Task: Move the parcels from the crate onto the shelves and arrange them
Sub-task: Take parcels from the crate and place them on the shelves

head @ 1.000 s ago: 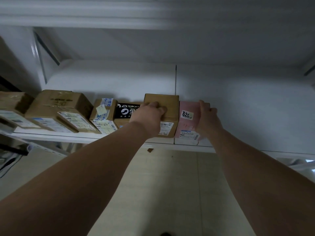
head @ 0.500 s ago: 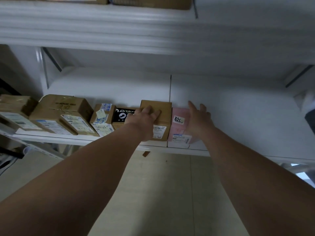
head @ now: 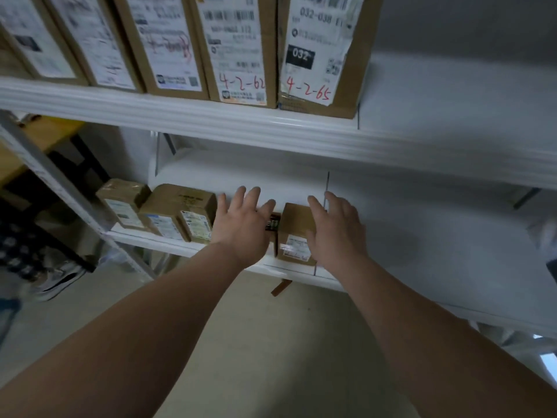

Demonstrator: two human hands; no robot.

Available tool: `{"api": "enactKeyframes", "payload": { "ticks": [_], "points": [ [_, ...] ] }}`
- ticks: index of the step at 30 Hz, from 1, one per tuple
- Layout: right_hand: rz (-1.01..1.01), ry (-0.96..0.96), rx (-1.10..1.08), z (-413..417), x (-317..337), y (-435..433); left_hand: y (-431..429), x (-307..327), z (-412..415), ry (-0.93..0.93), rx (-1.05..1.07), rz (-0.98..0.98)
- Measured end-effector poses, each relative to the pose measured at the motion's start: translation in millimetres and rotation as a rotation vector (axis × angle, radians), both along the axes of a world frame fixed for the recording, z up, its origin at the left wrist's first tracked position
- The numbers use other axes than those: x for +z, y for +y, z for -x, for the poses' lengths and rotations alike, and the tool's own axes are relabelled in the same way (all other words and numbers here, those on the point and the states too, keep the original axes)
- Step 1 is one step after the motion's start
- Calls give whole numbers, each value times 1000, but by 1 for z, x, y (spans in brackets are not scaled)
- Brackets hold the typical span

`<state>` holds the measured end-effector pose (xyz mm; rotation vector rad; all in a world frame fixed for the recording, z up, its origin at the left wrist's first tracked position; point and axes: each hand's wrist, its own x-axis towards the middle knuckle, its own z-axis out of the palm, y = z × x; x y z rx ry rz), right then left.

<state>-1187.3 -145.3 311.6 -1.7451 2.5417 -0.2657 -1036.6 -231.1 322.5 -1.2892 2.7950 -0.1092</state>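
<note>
— Where are the hands?
— Both are spread flat, gripping nothing: the left hand [head: 241,227] and right hand [head: 336,229] flank a small square cardboard parcel [head: 294,233] at the front edge of the lower shelf [head: 180,247].
— And above?
— Tall kraft boxes [head: 241,46] with glossy labels line the upper shelf's [head: 211,119] ribbed white lip.

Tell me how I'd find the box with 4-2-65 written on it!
Look at the upper shelf, where a row of tall cardboard parcels stands side by side. Go to the right end of that row: the last parcel is yours. It alone has a black 032 patch on its label, with 4-2-65 in red below; its neighbour says 4-2-62.
</note>
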Motion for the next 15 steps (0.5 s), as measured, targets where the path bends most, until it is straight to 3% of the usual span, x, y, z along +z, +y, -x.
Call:
{"api": "enactKeyframes", "payload": {
  "ticks": [8,15],
  "points": [
    [91,156,164,-104,27,-7,36,33,-119,95,210,127],
    [138,180,381,-255,49,13,96,54,-278,108,476,173]
  ]
}}
